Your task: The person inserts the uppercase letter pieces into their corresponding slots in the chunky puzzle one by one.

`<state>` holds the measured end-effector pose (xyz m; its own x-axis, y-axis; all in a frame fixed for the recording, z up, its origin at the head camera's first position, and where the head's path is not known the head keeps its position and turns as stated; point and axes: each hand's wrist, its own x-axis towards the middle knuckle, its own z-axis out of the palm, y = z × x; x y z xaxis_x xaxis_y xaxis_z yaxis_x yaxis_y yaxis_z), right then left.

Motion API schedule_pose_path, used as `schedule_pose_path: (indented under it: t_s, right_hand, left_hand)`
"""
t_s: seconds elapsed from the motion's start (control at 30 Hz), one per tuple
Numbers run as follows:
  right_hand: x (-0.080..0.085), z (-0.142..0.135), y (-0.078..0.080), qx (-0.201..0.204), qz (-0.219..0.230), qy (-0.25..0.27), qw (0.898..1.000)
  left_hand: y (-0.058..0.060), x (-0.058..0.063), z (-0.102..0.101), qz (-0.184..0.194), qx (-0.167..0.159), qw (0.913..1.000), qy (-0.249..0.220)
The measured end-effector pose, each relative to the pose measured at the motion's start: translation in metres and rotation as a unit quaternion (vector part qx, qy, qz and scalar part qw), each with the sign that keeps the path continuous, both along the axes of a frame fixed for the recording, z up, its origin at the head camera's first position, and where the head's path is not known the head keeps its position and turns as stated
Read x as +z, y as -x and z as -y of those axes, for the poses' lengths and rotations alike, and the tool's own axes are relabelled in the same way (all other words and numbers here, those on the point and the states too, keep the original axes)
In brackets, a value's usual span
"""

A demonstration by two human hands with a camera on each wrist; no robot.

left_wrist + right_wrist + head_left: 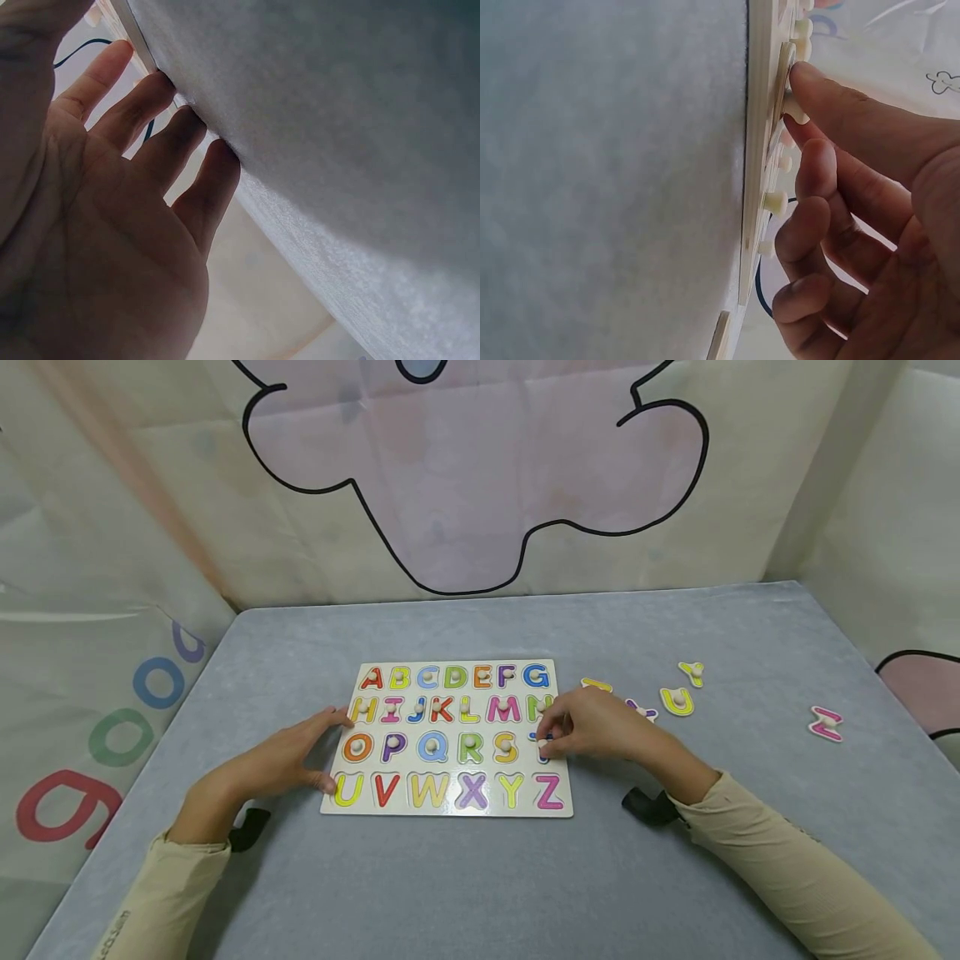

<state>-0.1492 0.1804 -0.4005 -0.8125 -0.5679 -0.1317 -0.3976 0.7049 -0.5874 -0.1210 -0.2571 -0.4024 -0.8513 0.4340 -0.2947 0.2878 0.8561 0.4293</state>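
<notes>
A white alphabet puzzle board (446,768) lies on the table, most of its upper rows filled with knobbed letters. My right hand (600,724) pinches the knob of the blue letter T piece (543,757) between thumb and index finger at the board's right side. In the right wrist view, that piece (783,71) sits slightly tilted against the board; the other fingers curl loosely. My left hand (273,760) touches the board's left edge, thumb low and fingertips higher up. Its fingers (169,150) look relaxed in the left wrist view. My right hand partly covers the N piece (536,706).
Right of the board lie a yellow U piece (677,702), a yellow Y piece (692,673) and a pink Z piece (826,725). Behind my right hand are a yellow piece (596,683) and a purple-edged piece (643,711), both partly hidden. The bottom row shows letters without knobs.
</notes>
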Motion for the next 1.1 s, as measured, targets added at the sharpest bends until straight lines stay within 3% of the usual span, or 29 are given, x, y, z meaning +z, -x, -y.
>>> schedule_pose_path:
  t_s: [0.23, 0.77, 1.1]
  right_hand:
    - [0.0028, 0.0024, -0.0017, 0.010, -0.026, -0.025, 0.999]
    - [0.0052, -0.0023, 0.0001, 0.003, -0.002, -0.023, 1.000]
    - [0.0035, 0.0001, -0.0013, 0.009, -0.012, -0.022, 1.000]
  left_hand:
    - [0.0001, 0.0011, 0.0010, 0.008, 0.004, 1.0000, -0.001]
    - [0.0002, 0.0023, -0.0014, 0.015, 0.009, 0.9998, -0.002]
    - [-0.0008, 0.0039, -0.0025, 0.014, 0.008, 0.9999, -0.001]
